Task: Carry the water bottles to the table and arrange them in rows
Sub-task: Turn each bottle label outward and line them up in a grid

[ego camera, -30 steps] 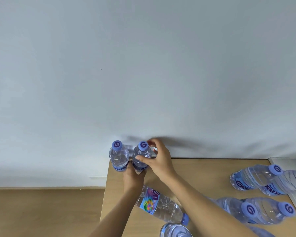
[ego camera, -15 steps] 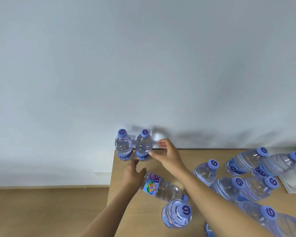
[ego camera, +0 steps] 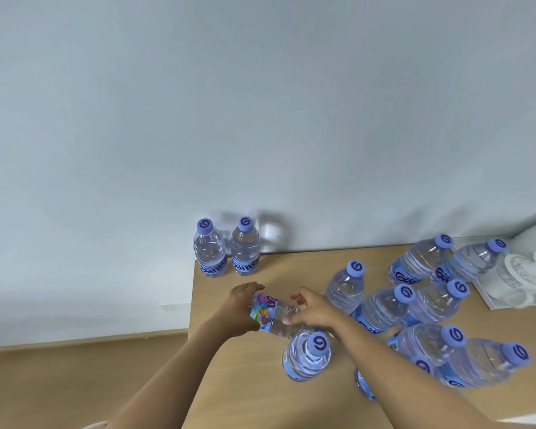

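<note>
- Your left hand is wrapped around the bottom end of the lying bottle, the one with the colourful label, fingers curled over its top side.
- Your right hand is on the same bottle further along, thumb and fingers curled around the clear ribbed part, so both hands are grasping it.
- That bottle lies on its side near the left part of the table, its neck end hidden behind an upright bottle that stands just in front of it.
- Two bottles already stand side by side at the back left corner of the table, right against the wall: the corner bottle and its neighbour, which looks to be touching it or nearly so.
- Over on the right you've got a loose cluster of upright bottles, all with purple-blue caps, packed close and not lined up. Some at the lower right are blurred, so I can't give you an exact count.
- A white patterned sheet lies at the far right edge of the table, next to the rearmost bottles of that bunch.
- Wooden floor shows off to the left of the table.
</note>
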Demonstrator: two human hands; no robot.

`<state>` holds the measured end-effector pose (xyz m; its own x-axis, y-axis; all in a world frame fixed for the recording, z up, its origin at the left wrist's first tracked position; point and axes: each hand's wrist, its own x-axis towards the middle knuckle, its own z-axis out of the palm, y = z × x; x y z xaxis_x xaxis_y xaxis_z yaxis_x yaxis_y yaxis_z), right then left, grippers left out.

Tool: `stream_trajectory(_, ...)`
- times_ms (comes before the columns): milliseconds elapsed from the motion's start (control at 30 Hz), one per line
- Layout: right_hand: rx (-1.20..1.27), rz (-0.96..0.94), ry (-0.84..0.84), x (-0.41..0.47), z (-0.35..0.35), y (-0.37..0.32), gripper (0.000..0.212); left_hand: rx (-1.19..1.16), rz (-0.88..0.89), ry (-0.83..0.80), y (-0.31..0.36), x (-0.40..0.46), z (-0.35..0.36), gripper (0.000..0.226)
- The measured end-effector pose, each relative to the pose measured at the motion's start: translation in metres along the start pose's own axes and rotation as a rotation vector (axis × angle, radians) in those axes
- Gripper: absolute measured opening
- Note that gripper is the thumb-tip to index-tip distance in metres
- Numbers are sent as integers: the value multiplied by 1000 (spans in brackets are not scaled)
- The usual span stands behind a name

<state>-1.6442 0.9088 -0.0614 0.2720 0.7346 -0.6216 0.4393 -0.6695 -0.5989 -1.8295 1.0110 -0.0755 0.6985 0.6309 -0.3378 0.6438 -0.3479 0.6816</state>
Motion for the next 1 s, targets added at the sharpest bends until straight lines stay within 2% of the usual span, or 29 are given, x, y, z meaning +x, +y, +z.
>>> stream_trajectory(133,50,38,-24,-3,1,10,67,231,55,-119,-1,7,-3,95)
stream_trajectory(267,84,58,-52,-5,2,11,63,404,92,-147,-2,11,-2,98)
stream_trajectory(667,50,25,-60,0,0,2,66,455,158,-92,-14,12,-7,85)
stream_trajectory(833,-8,-41,-31,4,-7,-18,66,299,99,-73,-26,9,-16,83)
stream_trajectory(1000,57,-93,50,3,-33,-51,56,-144,-28,15,-30,-1,-22,78)
